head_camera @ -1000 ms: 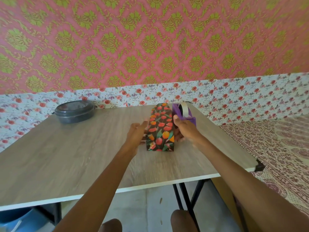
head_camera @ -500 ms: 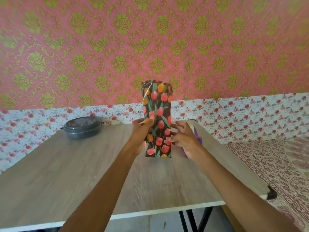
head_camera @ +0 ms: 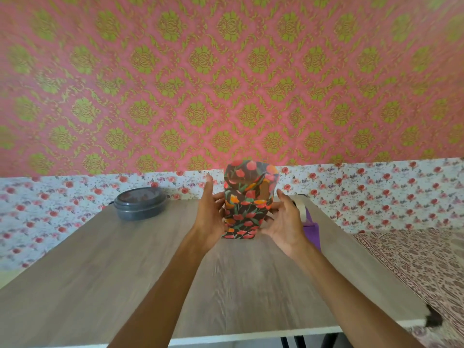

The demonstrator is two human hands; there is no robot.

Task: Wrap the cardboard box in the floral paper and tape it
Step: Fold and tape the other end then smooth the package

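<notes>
The box wrapped in dark floral paper [head_camera: 247, 202] stands upright on the wooden table [head_camera: 140, 267], its lower end on the tabletop. The paper at its top end is loose and bulges open. My left hand [head_camera: 211, 217] presses against the box's left side with fingers spread upward. My right hand [head_camera: 283, 222] cups its right side, fingers reaching behind it. The purple tape dispenser [head_camera: 311, 227] with a roll of tape sits on the table just behind my right hand, partly hidden by it.
A dark round lidded container [head_camera: 140, 203] rests at the table's far left, near the wall. A patterned bedspread [head_camera: 414, 267] lies to the right of the table. The table's front edge runs near the bottom of the view.
The box went from lying flat to standing upright between my hands. My right hand left the tape dispenser. The view tilted upward, and the paper's top end now bulges open.
</notes>
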